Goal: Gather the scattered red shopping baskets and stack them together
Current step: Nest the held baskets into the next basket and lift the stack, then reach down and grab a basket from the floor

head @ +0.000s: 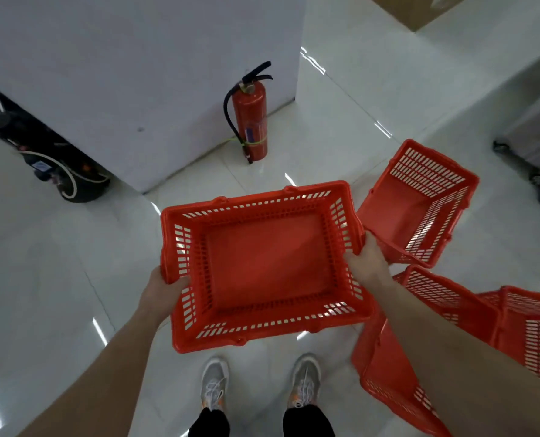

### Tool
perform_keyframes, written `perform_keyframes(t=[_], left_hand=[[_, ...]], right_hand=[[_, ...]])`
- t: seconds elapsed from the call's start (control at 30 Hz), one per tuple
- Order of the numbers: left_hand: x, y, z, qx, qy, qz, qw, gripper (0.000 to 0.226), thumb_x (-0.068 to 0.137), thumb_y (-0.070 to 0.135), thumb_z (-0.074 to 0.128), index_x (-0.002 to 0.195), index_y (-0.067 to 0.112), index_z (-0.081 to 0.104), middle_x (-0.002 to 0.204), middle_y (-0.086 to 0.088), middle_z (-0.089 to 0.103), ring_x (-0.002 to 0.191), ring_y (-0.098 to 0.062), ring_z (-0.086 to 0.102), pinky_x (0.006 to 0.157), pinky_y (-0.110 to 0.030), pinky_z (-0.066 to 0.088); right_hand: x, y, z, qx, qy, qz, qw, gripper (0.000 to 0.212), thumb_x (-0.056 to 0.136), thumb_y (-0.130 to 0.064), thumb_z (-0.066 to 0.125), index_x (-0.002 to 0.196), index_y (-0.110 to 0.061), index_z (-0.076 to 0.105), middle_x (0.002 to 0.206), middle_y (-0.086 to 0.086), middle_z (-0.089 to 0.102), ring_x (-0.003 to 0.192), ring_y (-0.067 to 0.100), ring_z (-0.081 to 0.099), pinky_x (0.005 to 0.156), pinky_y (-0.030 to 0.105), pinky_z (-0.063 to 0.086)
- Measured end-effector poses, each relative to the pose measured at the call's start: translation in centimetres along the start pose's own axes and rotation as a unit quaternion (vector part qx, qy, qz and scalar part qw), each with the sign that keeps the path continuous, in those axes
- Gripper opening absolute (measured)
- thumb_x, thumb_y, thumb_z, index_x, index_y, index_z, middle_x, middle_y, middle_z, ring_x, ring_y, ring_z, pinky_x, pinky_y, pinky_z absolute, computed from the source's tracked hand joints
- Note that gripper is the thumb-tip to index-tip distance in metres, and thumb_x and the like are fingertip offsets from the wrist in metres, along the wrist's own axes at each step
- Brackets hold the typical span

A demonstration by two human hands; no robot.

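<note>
I hold an empty red shopping basket [262, 263] level above the floor, opening up. My left hand [161, 291] grips its left rim and my right hand [368, 263] grips its right rim. On the floor to the right, a second red basket [420, 203] lies tipped on its side, its opening facing me. A third red basket [385, 376] lies tilted under my right forearm, partly hidden by it. At the right edge is another red basket [533, 329], cut off by the frame.
A red fire extinguisher [251, 115] stands against a white pillar [136, 74] ahead. A dark wheeled machine [41, 146] sits at the left. Grey wheeled equipment [533, 159] is at the far right. The floor is glossy white tile; my shoes [213, 383] are below the basket.
</note>
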State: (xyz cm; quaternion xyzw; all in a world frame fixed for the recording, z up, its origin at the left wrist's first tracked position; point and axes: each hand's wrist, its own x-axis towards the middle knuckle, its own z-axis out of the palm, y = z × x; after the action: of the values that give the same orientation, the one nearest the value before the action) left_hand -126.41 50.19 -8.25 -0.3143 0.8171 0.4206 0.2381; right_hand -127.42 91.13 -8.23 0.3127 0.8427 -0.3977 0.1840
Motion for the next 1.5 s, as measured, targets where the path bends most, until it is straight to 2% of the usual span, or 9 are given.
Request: perform_keyframes(t=[0.17, 0.23, 0.33, 0.5, 0.7, 0.93, 1.1, 1.3, 1.5], left_hand=[[-0.5, 0.5, 0.6, 0.159, 0.010, -0.013, 0.987, 0.092, 0.086, 0.047, 0.070, 0.152, 0.002, 0.025, 0.154, -0.021, 0.037, 0.139, -0.037, 0.040, 0.109, -0.046, 0.033], [-2.2, 2.5, 0.8, 0.199, 0.002, 0.026, 0.980, 0.087, 0.086, 0.049, 0.069, 0.151, 0.005, 0.032, 0.153, -0.019, 0.040, 0.138, -0.036, 0.041, 0.108, -0.044, 0.036], [-5.5, 6.8, 0.6, 0.216, -0.029, 0.093, 0.971, 0.057, 0.084, 0.044, 0.069, 0.130, 0.012, 0.056, 0.129, -0.017, 0.062, 0.114, -0.034, 0.059, 0.090, -0.035, 0.044], [-12.5, 15.3, -0.3, 0.268, -0.067, 0.182, 0.944, 0.077, 0.084, 0.051, 0.063, 0.148, 0.013, 0.042, 0.147, -0.011, 0.049, 0.131, -0.029, 0.049, 0.108, -0.045, 0.041], [-22.0, 22.5, -1.8, 0.332, -0.108, 0.339, 0.873, 0.063, 0.081, 0.053, 0.059, 0.135, 0.020, 0.054, 0.129, -0.006, 0.059, 0.115, -0.027, 0.057, 0.097, -0.045, 0.049], [-32.1, 24.0, 0.1, 0.431, -0.182, 0.514, 0.719, 0.066, 0.082, 0.050, 0.058, 0.137, 0.015, 0.050, 0.135, -0.010, 0.054, 0.124, -0.030, 0.049, 0.101, -0.045, 0.043], [-41.2, 22.9, 2.9, 0.435, -0.249, 0.586, 0.636, 0.071, 0.081, 0.053, 0.057, 0.140, 0.014, 0.048, 0.140, -0.010, 0.052, 0.127, -0.031, 0.048, 0.105, -0.043, 0.041], [-55.5, 16.6, 7.6, 0.457, -0.321, 0.664, 0.498, 0.066, 0.079, 0.056, 0.055, 0.132, 0.018, 0.053, 0.131, -0.008, 0.057, 0.120, -0.029, 0.053, 0.099, -0.043, 0.045], [-71.4, 3.8, 11.8, 0.469, -0.374, 0.719, 0.351, 0.071, 0.081, 0.055, 0.060, 0.139, 0.016, 0.049, 0.135, -0.010, 0.054, 0.125, -0.031, 0.049, 0.103, -0.044, 0.043]], right_hand=[[-0.7, -0.9, 0.2, -0.171, -0.025, -0.049, 0.984, 0.063, 0.086, -0.026, 0.062, 0.142, -0.009, 0.039, 0.134, 0.023, 0.048, 0.119, 0.044, 0.052, 0.097, 0.044, 0.042], [-1.9, -1.9, -1.0, -0.199, -0.044, -0.065, 0.977, 0.059, 0.085, -0.027, 0.060, 0.140, -0.012, 0.042, 0.134, 0.020, 0.047, 0.121, 0.041, 0.051, 0.098, 0.045, 0.042], [-4.6, -4.0, -4.3, -0.221, -0.055, -0.072, 0.971, 0.063, 0.084, -0.032, 0.061, 0.142, -0.014, 0.042, 0.138, 0.017, 0.045, 0.124, 0.039, 0.047, 0.101, 0.046, 0.041], [-11.4, -7.2, -10.7, -0.228, -0.021, -0.056, 0.972, 0.073, 0.083, -0.044, 0.064, 0.147, -0.019, 0.038, 0.142, 0.011, 0.043, 0.128, 0.035, 0.042, 0.103, 0.049, 0.043], [-23.3, -7.6, -17.2, -0.177, 0.059, 0.016, 0.982, 0.071, 0.082, -0.042, 0.064, 0.144, -0.017, 0.040, 0.141, 0.013, 0.044, 0.128, 0.036, 0.044, 0.103, 0.047, 0.043], [-38.6, -2.9, -19.1, -0.103, 0.201, 0.137, 0.965, 0.070, 0.081, -0.046, 0.065, 0.141, -0.017, 0.045, 0.139, 0.012, 0.048, 0.126, 0.036, 0.046, 0.102, 0.046, 0.042], [-50.5, 2.3, -18.4, -0.042, 0.264, 0.231, 0.936, 0.070, 0.081, -0.046, 0.064, 0.141, -0.018, 0.043, 0.138, 0.012, 0.047, 0.126, 0.034, 0.047, 0.102, 0.045, 0.044], [-66.7, 10.8, -16.5, 0.036, 0.345, 0.345, 0.872, 0.068, 0.079, -0.047, 0.062, 0.138, -0.018, 0.047, 0.137, 0.011, 0.050, 0.126, 0.033, 0.048, 0.101, 0.044, 0.045], [-84.1, 21.4, -11.3, 0.112, 0.397, 0.458, 0.787, 0.070, 0.081, -0.045, 0.064, 0.142, -0.016, 0.044, 0.139, 0.012, 0.047, 0.128, 0.034, 0.046, 0.103, 0.044, 0.043]])
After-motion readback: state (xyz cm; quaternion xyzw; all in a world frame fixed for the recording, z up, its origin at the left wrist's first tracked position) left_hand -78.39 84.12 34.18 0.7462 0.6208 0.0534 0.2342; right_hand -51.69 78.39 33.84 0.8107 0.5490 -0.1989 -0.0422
